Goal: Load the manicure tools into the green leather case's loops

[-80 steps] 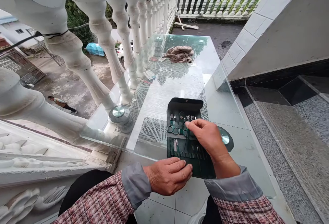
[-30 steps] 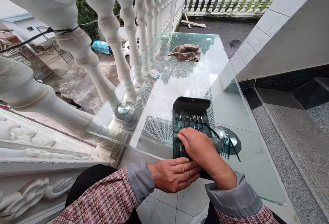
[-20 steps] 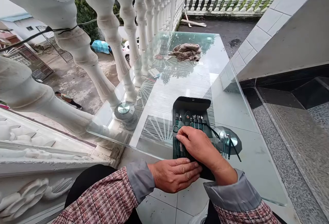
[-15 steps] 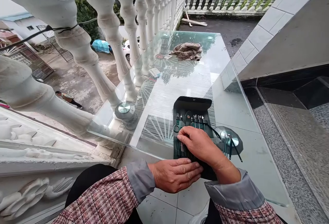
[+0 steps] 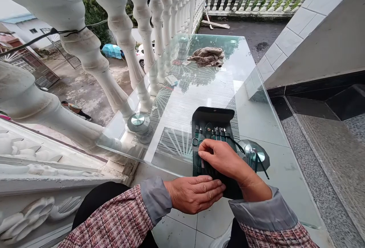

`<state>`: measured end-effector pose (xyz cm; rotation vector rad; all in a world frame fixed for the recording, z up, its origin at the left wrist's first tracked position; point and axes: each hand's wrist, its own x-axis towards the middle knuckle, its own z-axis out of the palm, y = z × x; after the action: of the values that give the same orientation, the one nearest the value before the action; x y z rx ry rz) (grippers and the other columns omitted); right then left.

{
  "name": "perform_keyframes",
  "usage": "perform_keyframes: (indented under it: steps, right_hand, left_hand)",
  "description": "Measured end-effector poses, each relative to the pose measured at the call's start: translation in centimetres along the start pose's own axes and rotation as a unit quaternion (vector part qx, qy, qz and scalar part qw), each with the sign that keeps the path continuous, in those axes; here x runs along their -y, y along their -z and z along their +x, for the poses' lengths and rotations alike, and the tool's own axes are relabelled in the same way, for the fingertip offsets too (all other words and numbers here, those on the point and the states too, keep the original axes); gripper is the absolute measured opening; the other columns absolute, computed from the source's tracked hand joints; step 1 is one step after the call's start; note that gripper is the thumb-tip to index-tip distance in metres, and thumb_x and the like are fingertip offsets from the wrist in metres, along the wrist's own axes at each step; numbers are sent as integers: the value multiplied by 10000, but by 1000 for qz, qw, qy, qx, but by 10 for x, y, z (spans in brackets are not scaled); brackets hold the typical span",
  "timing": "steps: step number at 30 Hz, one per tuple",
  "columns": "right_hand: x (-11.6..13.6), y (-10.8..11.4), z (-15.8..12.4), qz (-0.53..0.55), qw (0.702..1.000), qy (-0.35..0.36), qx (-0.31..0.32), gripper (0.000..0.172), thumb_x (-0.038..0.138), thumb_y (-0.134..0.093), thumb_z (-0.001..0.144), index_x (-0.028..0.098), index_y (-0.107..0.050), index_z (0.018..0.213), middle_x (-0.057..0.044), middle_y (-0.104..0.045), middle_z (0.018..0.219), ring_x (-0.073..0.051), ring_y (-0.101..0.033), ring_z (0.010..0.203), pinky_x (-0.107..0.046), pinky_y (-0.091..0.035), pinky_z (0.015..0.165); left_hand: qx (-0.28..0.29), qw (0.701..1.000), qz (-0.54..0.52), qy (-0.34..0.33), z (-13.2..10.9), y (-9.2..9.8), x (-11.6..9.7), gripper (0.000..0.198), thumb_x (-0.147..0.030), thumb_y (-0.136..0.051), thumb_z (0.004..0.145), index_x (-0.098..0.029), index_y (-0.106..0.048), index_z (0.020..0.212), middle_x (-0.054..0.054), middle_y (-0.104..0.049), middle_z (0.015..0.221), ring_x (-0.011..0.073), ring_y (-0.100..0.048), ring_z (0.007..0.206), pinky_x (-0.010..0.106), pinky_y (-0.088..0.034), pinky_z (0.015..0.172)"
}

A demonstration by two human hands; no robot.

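Note:
A dark manicure case [image 5: 213,115] lies unfolded at the near edge of the glass table, its flap raised at the far side. Small scissors [image 5: 196,141] and several nail clippers [image 5: 220,134] sit in its loops. My left hand [image 5: 196,194] rests across the case's near edge, fingers stretched out flat. Over the middle of the case, my right hand [image 5: 225,160] is closed in a pinch near the left-hand pockets; whatever the fingertips hold is hidden. Several slim metal tools [image 5: 254,159] lie on the glass right of the case.
The glass table [image 5: 258,126] stands on round metal-capped legs. Far back on it lies a crumpled brown cloth [image 5: 207,56], with a small card or box [image 5: 171,80] nearer. A white balustrade [image 5: 114,37] runs along the left, and stone steps [image 5: 322,145] are on the right.
My right hand has shifted slightly right over the case, still pinched. My left hand and the case have stayed in place.

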<state>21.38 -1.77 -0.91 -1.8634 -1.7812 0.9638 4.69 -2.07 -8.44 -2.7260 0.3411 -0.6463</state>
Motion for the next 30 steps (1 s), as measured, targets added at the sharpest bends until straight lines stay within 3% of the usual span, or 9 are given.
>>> perform_keyframes:
  steps: [6, 15, 21, 27, 30]
  right_hand:
    - [-7, -10, 3, 65, 997, 0, -44, 18, 225, -488, 687, 219, -495, 672, 30, -556, 625, -122, -493, 587, -246, -363, 556]
    - [-4, -10, 6, 115, 987, -24, -106, 46, 264, -483, 712, 228, -464, 689, 33, -523, 624, -133, -487, 575, -274, -372, 582]
    - [-6, -10, 7, 194, 960, -12, -200, 95, 278, -530, 725, 227, -452, 709, 42, -488, 659, -112, -458, 582, -255, -372, 565]
    - [-18, 19, 5, 285, 896, -21, -341, 181, 339, -600, 709, 217, -471, 747, 54, -486, 645, -82, -448, 512, -234, -380, 512]
    - [-35, 44, -6, 291, 882, -44, -368, 239, 360, -656, 658, 211, -487, 742, 64, -489, 609, -74, -456, 479, -221, -371, 476]
  left_hand:
    - [-2, 1000, -4, -2, 0, 0, 0, 387, -227, -403, 916, -55, -547, 1231, 162, -471, 1357, 249, -414, 1286, 367, -335, 1103]
    - [-25, 1000, -4, 15, 1, 0, 0, 390, -221, -400, 916, -50, -543, 1236, 141, -490, 1346, 254, -410, 1287, 373, -296, 1124]
    - [-22, 1000, 0, 22, 2, 0, -1, 378, -229, -390, 921, -73, -556, 1222, 131, -491, 1348, 247, -440, 1265, 380, -321, 1112]
    - [-20, 1000, 1, 21, 2, 2, -1, 373, -235, -409, 920, -74, -558, 1222, 138, -488, 1349, 250, -455, 1252, 391, -342, 1103]
    - [-17, 1000, 0, 25, 3, 3, -1, 373, -248, -434, 922, -72, -552, 1230, 142, -490, 1346, 255, -469, 1239, 395, -355, 1096]
